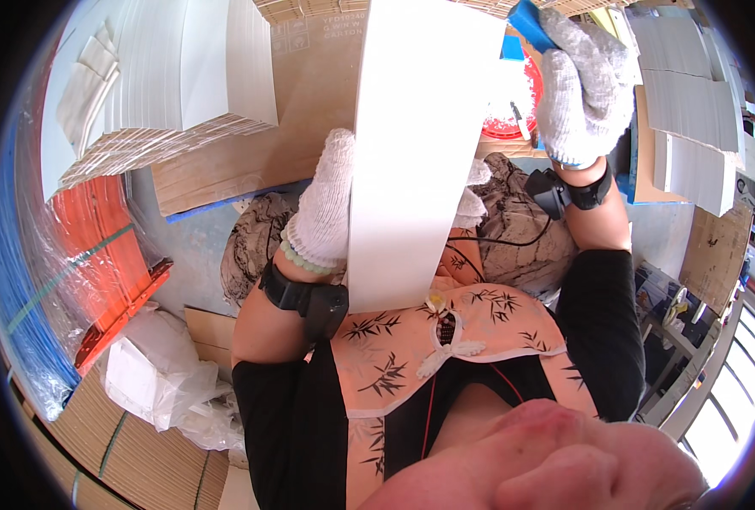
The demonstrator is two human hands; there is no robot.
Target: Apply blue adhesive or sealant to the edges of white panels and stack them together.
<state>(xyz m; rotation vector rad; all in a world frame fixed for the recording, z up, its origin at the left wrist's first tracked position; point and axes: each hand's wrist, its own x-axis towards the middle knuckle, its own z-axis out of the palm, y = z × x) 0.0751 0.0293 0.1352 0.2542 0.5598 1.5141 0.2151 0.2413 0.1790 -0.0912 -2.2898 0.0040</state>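
Observation:
A long white board (420,161), probably a cardboard piece, stands in front of my chest and runs up out of the top of the view. My left hand (322,195), in a white knitted glove, is closed around it: the thumb shows at the left edge, and fingertips come out past the right edge. At the upper right, my right hand (586,89), also gloved, grips a small blue block (530,24) between thumb and fingers. Close to that hand, a round red tray (537,81) holds white scraps and a slim white-and-dark tool (519,121).
Stacked white flattened cartons (199,59) rest on brown cardboard (309,102) at the left. More white stacks (692,102) stand at the right. Orange crates (114,246) in clear wrap and crumpled plastic (169,365) lie at the lower left. A black cable (522,242) hangs from my right wrist.

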